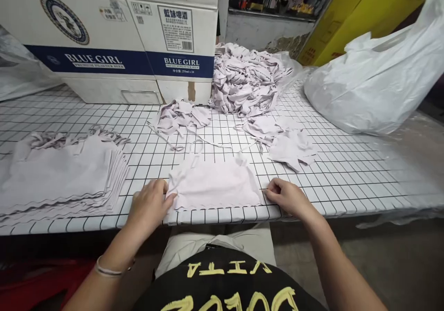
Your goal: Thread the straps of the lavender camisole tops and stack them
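Note:
A pale pink camisole top with thin straps lies nearly flat at the table's front edge, its wavy hem toward me. My left hand pinches its left side near the lower corner, thumb on top of the cloth. At the opposite lower corner, my right hand is closed in a pinch, with its fingertips at the edge of the fabric. To the left lies a neat stack of matching tops, their straps bunched at the far end.
Crumpled pink pieces and loose garments lie beyond the top. Behind are a large heap, a Blue Girl beer carton, a white plastic bag and a yellow box. A grid-patterned cloth covers the table.

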`<state>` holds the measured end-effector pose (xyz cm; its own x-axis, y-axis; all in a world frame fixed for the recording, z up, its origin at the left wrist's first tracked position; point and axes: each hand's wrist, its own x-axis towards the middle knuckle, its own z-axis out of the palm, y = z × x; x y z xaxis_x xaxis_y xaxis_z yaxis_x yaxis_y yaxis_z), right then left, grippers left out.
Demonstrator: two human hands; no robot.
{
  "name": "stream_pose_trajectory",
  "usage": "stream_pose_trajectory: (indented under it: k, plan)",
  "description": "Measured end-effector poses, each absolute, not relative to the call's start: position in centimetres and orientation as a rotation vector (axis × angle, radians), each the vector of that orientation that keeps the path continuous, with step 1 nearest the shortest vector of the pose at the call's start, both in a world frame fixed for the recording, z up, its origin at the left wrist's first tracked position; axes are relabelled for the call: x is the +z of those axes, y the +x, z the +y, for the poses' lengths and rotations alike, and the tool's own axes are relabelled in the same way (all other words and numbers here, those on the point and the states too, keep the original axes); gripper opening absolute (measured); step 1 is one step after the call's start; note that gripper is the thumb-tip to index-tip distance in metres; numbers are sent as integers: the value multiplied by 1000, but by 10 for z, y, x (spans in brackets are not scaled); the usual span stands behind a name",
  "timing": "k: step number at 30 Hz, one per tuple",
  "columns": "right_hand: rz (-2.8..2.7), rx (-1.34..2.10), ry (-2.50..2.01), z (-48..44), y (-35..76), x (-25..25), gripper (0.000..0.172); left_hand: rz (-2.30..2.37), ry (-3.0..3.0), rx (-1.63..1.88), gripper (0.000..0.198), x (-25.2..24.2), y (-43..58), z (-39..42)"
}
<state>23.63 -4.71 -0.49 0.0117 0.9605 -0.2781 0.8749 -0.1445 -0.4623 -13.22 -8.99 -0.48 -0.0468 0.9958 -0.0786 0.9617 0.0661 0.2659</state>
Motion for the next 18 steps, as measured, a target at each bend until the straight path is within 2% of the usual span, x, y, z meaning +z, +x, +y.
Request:
stream_pose_trajectory:
  k: [2, 4, 7, 9, 11, 15, 18]
  plan:
    - [-1928, 703, -2052, -39, 230, -4, 30, 2045, 2227, 393, 26, -6, -117, -92]
    - [-1949, 653, -2013, -33, 221, -6, 31, 1735, 2475, 506, 39, -12, -91, -94]
    - [-2022, 856, -1986, -34, 219, -6, 25, 1205, 2703, 365, 62, -26, -56, -96]
    - [-1998, 1006, -2009, -36, 229, -4, 24, 1020, 2724, 233, 72, -31, -45, -93]
    - [-1925, 973, -2064, -31, 240, -2, 27, 968, 2692, 183, 74, -31, -38, -88]
    - [-1827, 672, -2036, 7, 229, -3, 35, 779, 2688, 257, 75, -26, -15, -71]
    - [-1846, 723, -1950, 47, 195, -12, 32, 610, 2691, 249, 77, -31, 7, -60]
